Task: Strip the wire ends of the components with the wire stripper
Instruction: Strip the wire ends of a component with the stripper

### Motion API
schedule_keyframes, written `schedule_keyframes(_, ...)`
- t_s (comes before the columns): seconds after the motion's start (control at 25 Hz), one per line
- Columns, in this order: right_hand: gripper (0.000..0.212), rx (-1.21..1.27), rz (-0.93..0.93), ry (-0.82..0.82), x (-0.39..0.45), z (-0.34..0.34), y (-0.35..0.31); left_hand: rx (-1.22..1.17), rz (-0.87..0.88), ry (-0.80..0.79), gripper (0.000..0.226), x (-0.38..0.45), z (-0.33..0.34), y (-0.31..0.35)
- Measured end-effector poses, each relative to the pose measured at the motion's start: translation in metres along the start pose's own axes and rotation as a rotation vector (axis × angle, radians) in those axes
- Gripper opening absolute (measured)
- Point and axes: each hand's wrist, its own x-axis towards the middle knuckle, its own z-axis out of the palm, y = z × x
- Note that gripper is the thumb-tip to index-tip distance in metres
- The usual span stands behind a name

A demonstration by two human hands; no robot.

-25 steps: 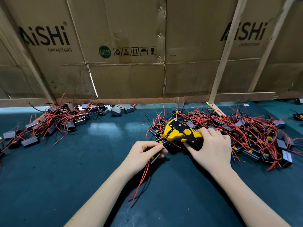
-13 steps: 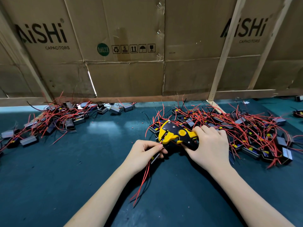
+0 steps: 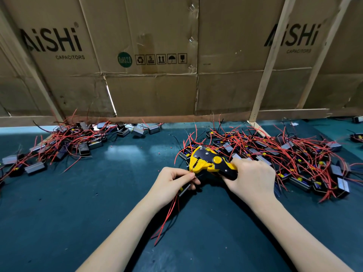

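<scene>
My right hand (image 3: 253, 179) grips the handles of a yellow and black wire stripper (image 3: 208, 160), whose jaws point left. My left hand (image 3: 170, 183) holds a small component (image 3: 184, 190) and pinches one of its wires at the stripper's jaws. The component's red wires (image 3: 169, 214) hang down toward me below the left hand. A large pile of black components with red wires (image 3: 284, 154) lies to the right, behind the stripper. A second pile of the same components (image 3: 64, 142) lies at the far left.
The work surface is a dark green mat (image 3: 88, 203). A wall of cardboard boxes (image 3: 153, 61) with wooden slats (image 3: 269, 61) stands right behind the piles. Small red bits of insulation (image 3: 159, 153) dot the mat between the piles.
The stripper and both hands have shifted slightly left and toward me. The left hand has brought a wire end up to the jaws.
</scene>
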Motion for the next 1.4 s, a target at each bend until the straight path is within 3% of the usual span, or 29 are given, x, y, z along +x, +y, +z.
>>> schedule_keyframes(0.12,0.046,-0.013,0.013,0.008,-0.001,0.005,0.003,0.075,0.057,0.035,0.021,-0.001,0.001,0.002)
schedule_keyframes(0.28,0.051,0.069,0.155,0.007,0.000,0.007,0.010,0.245,0.084,0.233,0.016,0.000,-0.002,0.000)
schedule_keyframes(0.4,0.050,0.110,0.198,-0.018,0.001,0.008,0.016,0.119,0.014,0.282,0.016,0.003,-0.006,0.000)
schedule_keyframes(0.56,0.050,0.138,0.228,-0.046,0.001,0.008,0.021,-0.008,0.041,0.424,0.043,0.013,-0.036,0.007)
schedule_keyframes(0.68,0.048,0.146,0.219,-0.065,0.001,0.007,0.020,0.240,0.055,0.782,0.036,0.012,-0.088,0.002)
schedule_keyframes(0.76,0.047,0.143,0.198,-0.073,0.002,0.006,0.017,0.524,-0.078,0.976,0.038,0.009,-0.125,-0.005)
schedule_keyframes(0.8,0.047,0.139,0.188,-0.078,0.002,0.006,0.016,0.663,-0.182,0.995,0.041,0.011,-0.140,-0.007)
schedule_keyframes(0.92,0.046,0.131,0.163,-0.105,0.002,0.005,0.016,0.939,-0.446,0.850,0.050,0.018,-0.173,-0.013)
schedule_keyframes(1.08,0.047,0.132,0.158,-0.128,0.002,0.003,0.018,1.071,-0.679,0.688,0.047,0.012,-0.190,-0.018)
schedule_keyframes(1.32,0.047,0.133,0.155,-0.112,0.003,0.002,0.018,1.468,-0.586,0.587,0.037,0.007,-0.152,-0.004)
schedule_keyframes(1.4,0.048,0.133,0.152,-0.104,0.002,0.002,0.017,1.371,-0.422,0.553,0.028,0.007,-0.131,0.005)
